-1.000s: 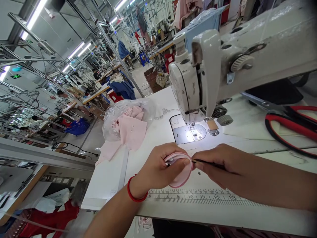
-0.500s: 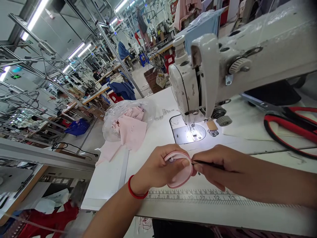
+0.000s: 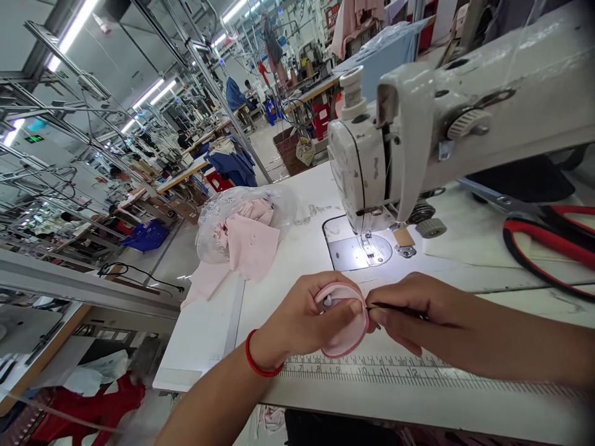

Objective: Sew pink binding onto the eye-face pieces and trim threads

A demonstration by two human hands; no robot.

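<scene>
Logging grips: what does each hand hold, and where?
Left hand pinches the pink fabric piece by its rim; right hand holds a thin dark tool near its tip.

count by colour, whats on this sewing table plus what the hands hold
pink: 2, the round cloth piece in the left hand and the cloth pile
red: 2, the scissors and the wristband
white: 1, the sewing machine
dark: 1, the thin tool in the right hand
total: 6
</scene>
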